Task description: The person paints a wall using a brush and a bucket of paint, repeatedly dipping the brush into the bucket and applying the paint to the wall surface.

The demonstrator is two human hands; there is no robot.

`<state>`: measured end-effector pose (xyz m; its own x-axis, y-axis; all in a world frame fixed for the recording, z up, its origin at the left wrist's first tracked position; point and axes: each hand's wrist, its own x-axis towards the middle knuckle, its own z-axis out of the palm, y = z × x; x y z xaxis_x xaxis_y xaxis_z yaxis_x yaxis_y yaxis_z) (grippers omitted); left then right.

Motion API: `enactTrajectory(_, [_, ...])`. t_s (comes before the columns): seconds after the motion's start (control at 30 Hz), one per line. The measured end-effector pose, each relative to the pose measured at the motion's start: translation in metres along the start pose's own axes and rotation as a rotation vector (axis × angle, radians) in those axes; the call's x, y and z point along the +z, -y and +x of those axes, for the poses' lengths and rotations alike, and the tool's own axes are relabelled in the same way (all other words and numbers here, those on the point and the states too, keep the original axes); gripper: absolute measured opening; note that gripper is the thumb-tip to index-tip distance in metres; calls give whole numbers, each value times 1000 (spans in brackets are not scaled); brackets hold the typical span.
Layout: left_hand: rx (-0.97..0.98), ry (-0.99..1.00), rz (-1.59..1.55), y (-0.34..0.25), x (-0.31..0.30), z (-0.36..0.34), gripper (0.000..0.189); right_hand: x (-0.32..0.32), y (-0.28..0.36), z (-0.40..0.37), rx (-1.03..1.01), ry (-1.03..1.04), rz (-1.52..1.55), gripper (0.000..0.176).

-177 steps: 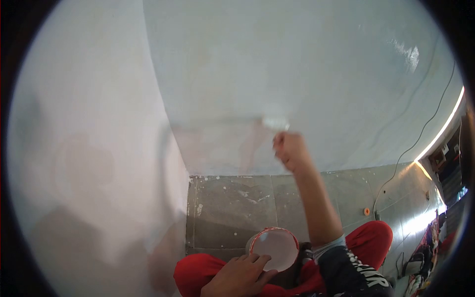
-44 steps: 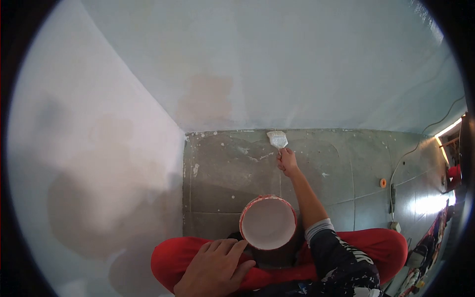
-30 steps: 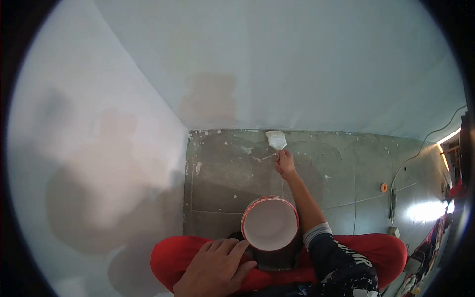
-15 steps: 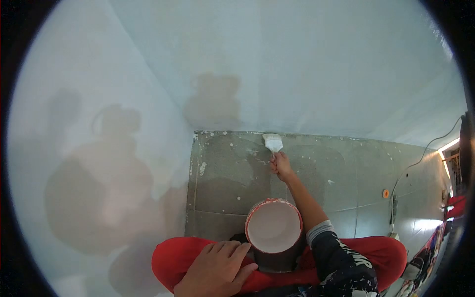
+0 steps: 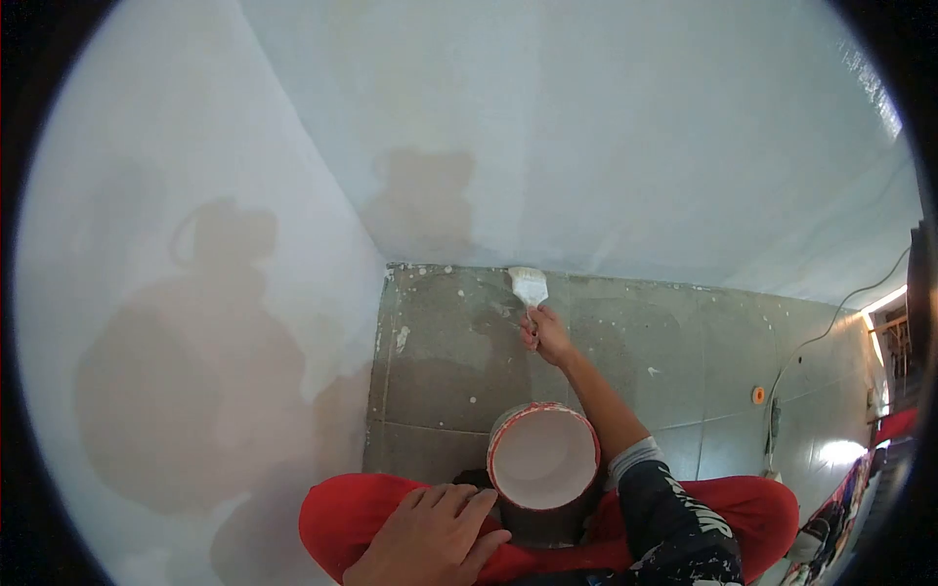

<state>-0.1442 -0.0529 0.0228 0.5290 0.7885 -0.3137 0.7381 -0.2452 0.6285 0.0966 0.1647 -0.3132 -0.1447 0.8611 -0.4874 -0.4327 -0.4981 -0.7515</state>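
Note:
My right hand [image 5: 546, 335] grips the handle of a wide white paintbrush [image 5: 529, 285]. The bristles meet the bottom of the pale wall [image 5: 625, 176], right where it joins the tiled floor [image 5: 440, 381]. Between my legs stands a round bucket [image 5: 494, 422] with a red, paint-smeared rim and white paint inside. My left hand [image 5: 435, 532] lies flat over my red-trousered knee, fingers loosely spread and holding nothing.
A second wall [image 5: 195, 137] forms the corner at left, carrying my shadow. White paint drops dot the grey tiles. An orange ring-shaped roll [image 5: 758, 395] lies on the right, near a thin cable [image 5: 826, 332]. Colourful cloth [image 5: 840, 508] lies at the far right edge.
The brush and my right hand have shifted slightly left along the wall's base. The view has tilted a little. My left hand stays on the knee.

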Motion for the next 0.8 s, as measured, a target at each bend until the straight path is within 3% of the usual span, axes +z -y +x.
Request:
enactTrajectory(0.23, [-12,5,-17,3,-4,-4,42,-3,31,25,-28,156,-22,18])
enactTrajectory(0.33, [-5,3,-30,5,-5,-5,42,36,77,-21,-112,141,-58,17])
enactTrajectory(0.4, [9,-9,-45,7,-4,-4,42,54,94,-49,-284,202,-66,15])
enactTrajectory(0.53, [48,-11,-38,9,-5,-2,42,40,89,-65,-285,155,-17,13])
enactTrajectory(0.6, [54,3,-36,9,-7,0,42,5,71,-50,-90,112,16,10])
enactTrajectory(0.63, [46,11,-34,8,-8,1,43,-10,61,-45,-95,110,18,10])
enactTrajectory(0.7, [44,21,-28,7,-8,1,43,-37,39,-34,56,-34,0,8])
enactTrajectory(0.8, [37,29,-15,5,-6,2,43,-60,25,-21,102,-120,93,7])
